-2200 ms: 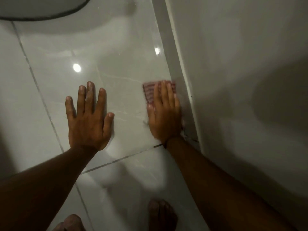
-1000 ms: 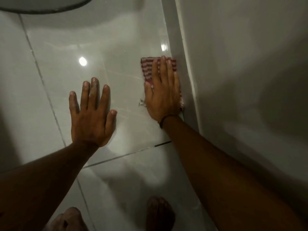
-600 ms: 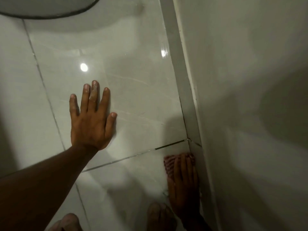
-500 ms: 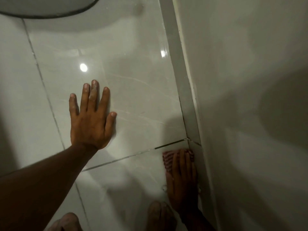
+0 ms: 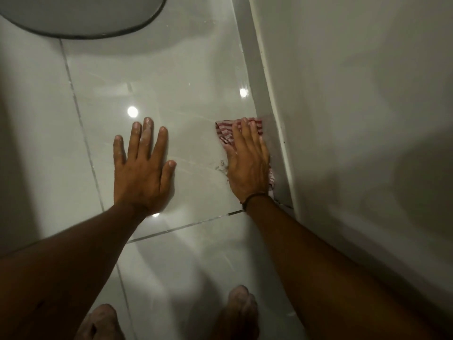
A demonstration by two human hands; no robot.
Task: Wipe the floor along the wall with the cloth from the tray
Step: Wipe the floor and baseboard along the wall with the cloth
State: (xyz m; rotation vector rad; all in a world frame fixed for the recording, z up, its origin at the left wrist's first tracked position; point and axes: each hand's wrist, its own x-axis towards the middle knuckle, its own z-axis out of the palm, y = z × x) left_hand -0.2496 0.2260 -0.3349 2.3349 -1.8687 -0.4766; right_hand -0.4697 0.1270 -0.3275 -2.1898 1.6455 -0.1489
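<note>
Right hand (image 5: 248,163) is lying flat, pressing the striped cloth (image 5: 226,132) onto the floor (image 5: 191,94) beside the wall (image 5: 343,119), hiding most of it. Left hand (image 5: 142,168) is resting splayed, empty.

There's a big round grey thing with a dark rim (image 5: 81,15) poking in at the top left, only partly in frame so can't say what it is. It throws a soft shadow just below it. Two bright light reflections (image 5: 132,111) show on the glossy tiles, one mid-left and a smaller one further right. Dark grout lines (image 5: 81,123) cross between tiles. Bare feet (image 5: 241,312) sit at the bottom edge.
</note>
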